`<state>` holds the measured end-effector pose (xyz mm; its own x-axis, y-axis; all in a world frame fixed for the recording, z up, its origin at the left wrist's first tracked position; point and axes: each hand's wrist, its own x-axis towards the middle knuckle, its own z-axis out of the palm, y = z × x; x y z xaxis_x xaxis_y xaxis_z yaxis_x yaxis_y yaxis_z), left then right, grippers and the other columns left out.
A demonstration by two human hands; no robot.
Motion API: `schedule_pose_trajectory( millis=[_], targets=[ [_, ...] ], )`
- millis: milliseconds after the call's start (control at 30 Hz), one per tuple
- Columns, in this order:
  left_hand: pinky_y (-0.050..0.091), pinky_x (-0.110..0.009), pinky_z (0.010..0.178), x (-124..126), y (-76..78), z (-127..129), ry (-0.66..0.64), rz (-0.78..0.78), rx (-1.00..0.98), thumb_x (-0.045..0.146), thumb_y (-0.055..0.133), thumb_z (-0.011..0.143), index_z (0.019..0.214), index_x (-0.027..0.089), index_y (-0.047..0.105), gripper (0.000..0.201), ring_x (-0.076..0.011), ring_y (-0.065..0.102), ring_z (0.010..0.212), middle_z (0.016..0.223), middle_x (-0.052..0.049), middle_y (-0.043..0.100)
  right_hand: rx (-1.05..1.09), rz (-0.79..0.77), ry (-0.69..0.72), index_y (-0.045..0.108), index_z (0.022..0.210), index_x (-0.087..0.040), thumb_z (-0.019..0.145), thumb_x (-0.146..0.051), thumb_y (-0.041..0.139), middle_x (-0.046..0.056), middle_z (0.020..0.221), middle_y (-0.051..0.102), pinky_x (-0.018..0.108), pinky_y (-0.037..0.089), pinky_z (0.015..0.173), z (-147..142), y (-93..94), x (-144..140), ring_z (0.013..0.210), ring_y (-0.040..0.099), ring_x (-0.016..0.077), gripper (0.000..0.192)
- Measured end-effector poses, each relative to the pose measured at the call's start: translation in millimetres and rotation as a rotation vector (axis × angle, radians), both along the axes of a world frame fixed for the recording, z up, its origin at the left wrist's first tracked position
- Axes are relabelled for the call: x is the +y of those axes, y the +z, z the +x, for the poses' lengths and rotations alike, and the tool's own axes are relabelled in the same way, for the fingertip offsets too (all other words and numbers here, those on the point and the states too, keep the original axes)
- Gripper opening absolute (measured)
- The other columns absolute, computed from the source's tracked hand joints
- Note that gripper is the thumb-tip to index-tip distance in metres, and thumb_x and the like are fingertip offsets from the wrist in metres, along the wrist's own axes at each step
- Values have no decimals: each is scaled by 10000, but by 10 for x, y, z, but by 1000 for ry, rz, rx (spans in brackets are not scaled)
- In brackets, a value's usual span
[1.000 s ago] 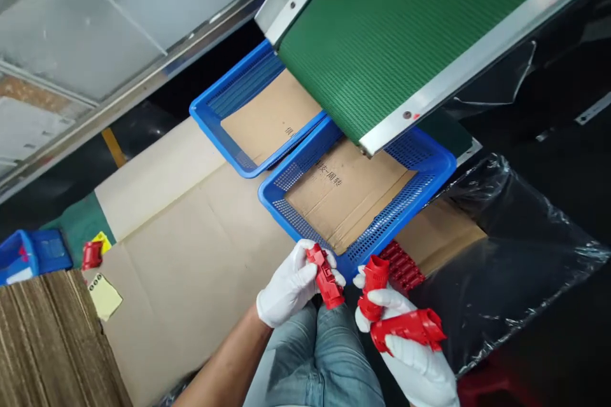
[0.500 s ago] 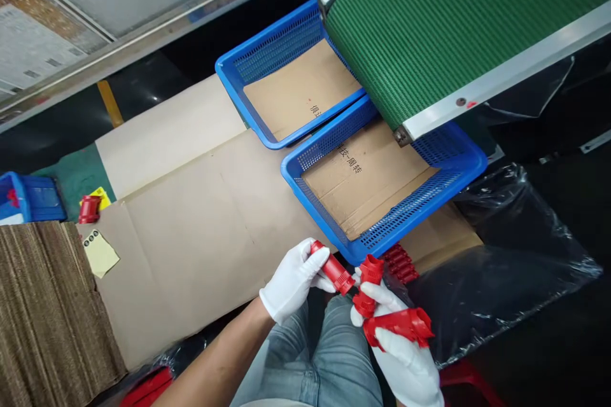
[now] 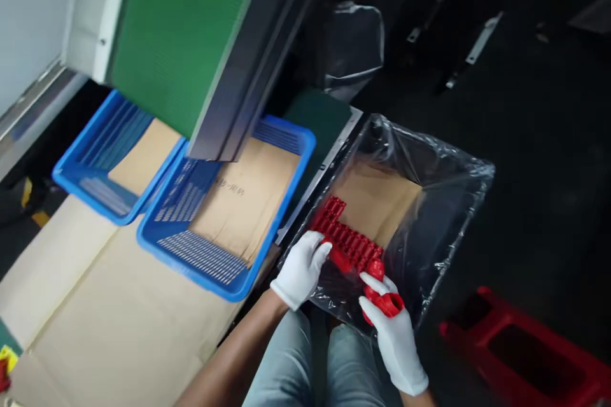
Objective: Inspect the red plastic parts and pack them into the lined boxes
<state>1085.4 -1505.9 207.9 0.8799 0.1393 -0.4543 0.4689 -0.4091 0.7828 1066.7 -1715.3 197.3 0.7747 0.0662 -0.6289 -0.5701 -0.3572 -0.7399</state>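
My left hand [image 3: 301, 269], in a white glove, grips one red plastic part [image 3: 339, 260] and holds it just inside a box lined with a clear plastic bag [image 3: 432, 216]. Rows of the same red parts [image 3: 344, 234] lie packed on the cardboard bottom of that box. My right hand [image 3: 394, 331], also gloved, holds two red plastic parts [image 3: 382, 299] at the near edge of the box, close to the left hand.
Two blue mesh baskets [image 3: 200, 254] [image 3: 90, 168] lined with cardboard sit to the left under a green conveyor belt [image 3: 176, 32]. Flat cardboard [image 3: 86, 305] covers the surface at lower left. A red plastic stool [image 3: 520, 350] stands at lower right. My knees in jeans are below.
The view swung right, bringing the bag-lined box into sight. My left hand moved its red part from in front of the basket over into the box; my right hand followed to the box edge.
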Motion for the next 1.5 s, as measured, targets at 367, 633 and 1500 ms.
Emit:
schedule_pose_trajectory(
  millis=[367,633,1500],
  targets=[
    [495,-455,918,-695,-1912,2092,-834,548,195,336,565,920,1027,140,637,235,-216,619,1029,1107,-75,654,-31,-93,-269,740,1013,-270,750,-355,670,60,1284,537,274,567,740,-272,-340,-395,867,648,184,286],
    [469,-484,953,-811,-2298,2248,-1181,613,346,371,558,916,1100,156,626,291,-247,576,1119,1221,-94,609,58,-103,-410,738,1000,-304,745,-434,708,27,1269,517,265,571,727,-237,-428,-354,770,633,144,288],
    [486,-207,724,-767,-1671,1777,-942,181,145,298,511,920,871,164,693,231,-127,649,787,874,-7,732,38,123,-561,684,757,-194,555,-228,751,49,1032,677,384,407,1022,785,-1459,166,1015,612,214,216]
  ],
)
